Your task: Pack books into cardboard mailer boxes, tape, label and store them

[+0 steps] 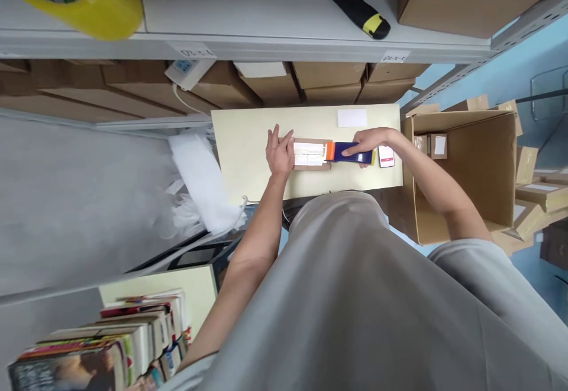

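1. The blue item (354,158) is over the table (248,148), its orange end at the right edge of the box (312,167); whether the two touch, I cannot tell.
2. Its long axis runs left to right, nearly in line with the box's own, so the box lies straight off its orange end, to the left of the grip.
3. The right hand (369,140) is the nearer one: it is closed on the blue item toward the far end from the box, thumb along the top, fingers mostly hidden beneath. Its forearm comes in from the right, angled, with the elbow bent out.
4. The left hand (280,154) lies over the box's left end, palm down, fingers spread and pointing away from the body, forearm reaching up from below. Whether it pinches the box or only rests there, I cannot tell.
5. White material shows in the box between the hands.
6. Just right of the blue item lies a phone (386,157); beyond it, off the table's right end, stands a big carton (479,160).
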Demonstrator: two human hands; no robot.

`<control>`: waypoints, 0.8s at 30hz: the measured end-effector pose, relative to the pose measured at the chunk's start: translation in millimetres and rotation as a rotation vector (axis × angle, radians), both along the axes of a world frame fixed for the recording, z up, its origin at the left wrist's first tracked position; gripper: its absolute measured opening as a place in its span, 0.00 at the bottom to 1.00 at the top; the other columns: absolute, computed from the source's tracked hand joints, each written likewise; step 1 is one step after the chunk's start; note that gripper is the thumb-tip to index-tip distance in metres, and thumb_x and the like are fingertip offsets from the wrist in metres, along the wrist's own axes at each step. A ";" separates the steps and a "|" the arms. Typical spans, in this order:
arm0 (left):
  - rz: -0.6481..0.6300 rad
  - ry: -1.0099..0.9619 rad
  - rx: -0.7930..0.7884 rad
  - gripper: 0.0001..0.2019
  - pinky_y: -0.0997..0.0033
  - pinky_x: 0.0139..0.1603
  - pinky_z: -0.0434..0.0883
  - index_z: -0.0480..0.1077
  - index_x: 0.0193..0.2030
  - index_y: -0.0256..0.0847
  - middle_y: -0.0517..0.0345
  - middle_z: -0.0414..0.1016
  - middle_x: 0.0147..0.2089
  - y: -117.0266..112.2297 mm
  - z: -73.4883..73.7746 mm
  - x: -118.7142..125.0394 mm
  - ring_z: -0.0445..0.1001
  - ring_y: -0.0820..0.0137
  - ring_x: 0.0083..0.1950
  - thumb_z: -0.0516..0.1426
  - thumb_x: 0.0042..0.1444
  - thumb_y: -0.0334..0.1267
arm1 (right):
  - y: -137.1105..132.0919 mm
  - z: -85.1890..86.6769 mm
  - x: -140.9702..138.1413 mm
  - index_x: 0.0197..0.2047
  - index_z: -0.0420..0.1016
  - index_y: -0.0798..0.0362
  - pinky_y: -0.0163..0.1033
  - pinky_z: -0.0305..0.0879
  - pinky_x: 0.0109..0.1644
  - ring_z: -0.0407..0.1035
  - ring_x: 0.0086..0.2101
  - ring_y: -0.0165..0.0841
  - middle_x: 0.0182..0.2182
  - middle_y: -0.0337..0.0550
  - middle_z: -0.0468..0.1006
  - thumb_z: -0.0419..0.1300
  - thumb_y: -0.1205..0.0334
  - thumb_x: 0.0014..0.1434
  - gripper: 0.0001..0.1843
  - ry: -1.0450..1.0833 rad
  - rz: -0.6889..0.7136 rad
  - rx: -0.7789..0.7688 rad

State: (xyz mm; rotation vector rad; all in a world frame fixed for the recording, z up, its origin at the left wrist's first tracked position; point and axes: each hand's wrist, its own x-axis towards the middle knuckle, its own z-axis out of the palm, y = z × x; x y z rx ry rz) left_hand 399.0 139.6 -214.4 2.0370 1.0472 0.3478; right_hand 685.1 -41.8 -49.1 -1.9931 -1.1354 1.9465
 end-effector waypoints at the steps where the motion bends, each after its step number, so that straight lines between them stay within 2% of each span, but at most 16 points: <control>1: 0.004 0.007 0.001 0.28 0.34 0.90 0.54 0.82 0.71 0.51 0.50 0.62 0.87 0.3 -0.1 0.0 0.49 0.43 0.91 0.56 0.76 0.61 | -13.3 3.9 9.3 0.38 0.89 0.55 0.43 0.81 0.42 0.86 0.32 0.43 0.27 0.48 0.88 0.79 0.20 0.49 0.41 -0.030 -0.014 -0.008; 4: 0.019 0.011 0.004 0.28 0.36 0.89 0.55 0.83 0.70 0.53 0.51 0.63 0.86 1.4 -0.7 0.4 0.51 0.42 0.91 0.59 0.73 0.63 | -42.6 9.1 27.5 0.37 0.89 0.55 0.44 0.80 0.39 0.84 0.31 0.43 0.27 0.49 0.88 0.79 0.20 0.48 0.41 -0.050 -0.030 -0.063; 6: 0.023 0.005 0.007 0.28 0.36 0.90 0.55 0.83 0.70 0.52 0.51 0.63 0.86 1.7 -1.5 0.7 0.52 0.42 0.90 0.60 0.72 0.63 | -49.8 4.3 30.7 0.35 0.89 0.54 0.44 0.79 0.39 0.84 0.30 0.43 0.26 0.49 0.88 0.78 0.19 0.50 0.40 -0.053 0.002 -0.094; 11: 0.033 0.016 0.010 0.28 0.38 0.89 0.57 0.83 0.70 0.51 0.51 0.64 0.86 1.2 -1.6 1.7 0.56 0.44 0.89 0.58 0.74 0.62 | -40.2 -26.3 17.4 0.30 0.87 0.53 0.46 0.79 0.41 0.85 0.31 0.47 0.23 0.49 0.86 0.79 0.23 0.53 0.36 -0.133 0.040 -0.176; 14: 0.033 0.020 0.014 0.29 0.38 0.89 0.57 0.83 0.70 0.50 0.49 0.64 0.86 0.5 0.8 2.4 0.56 0.43 0.89 0.57 0.74 0.62 | -31.0 -39.9 0.9 0.32 0.86 0.52 0.47 0.79 0.43 0.86 0.32 0.49 0.22 0.48 0.85 0.82 0.28 0.51 0.33 -0.177 0.029 -0.163; 16: 0.029 0.022 0.020 0.29 0.38 0.89 0.58 0.83 0.70 0.50 0.49 0.65 0.86 0.0 2.9 2.8 0.57 0.44 0.89 0.56 0.75 0.62 | -25.2 -43.8 -13.1 0.34 0.86 0.53 0.49 0.80 0.46 0.86 0.34 0.51 0.22 0.49 0.85 0.82 0.32 0.55 0.30 -0.269 0.030 -0.146; 20: 0.027 0.027 0.033 0.28 0.37 0.89 0.57 0.83 0.69 0.48 0.46 0.65 0.85 -0.8 5.3 4.0 0.58 0.43 0.89 0.57 0.75 0.61 | -13.9 -51.1 -43.9 0.44 0.87 0.57 0.54 0.79 0.54 0.87 0.43 0.58 0.32 0.58 0.89 0.76 0.40 0.66 0.24 -0.498 0.042 -0.097; 24: 0.022 0.016 0.057 0.28 0.38 0.90 0.54 0.84 0.67 0.45 0.44 0.65 0.85 -1.4 3.7 5.1 0.54 0.42 0.90 0.57 0.75 0.60 | -13.1 -72.9 -67.8 0.53 0.86 0.59 0.55 0.78 0.56 0.86 0.51 0.60 0.44 0.67 0.90 0.71 0.43 0.71 0.24 -0.632 0.035 -0.070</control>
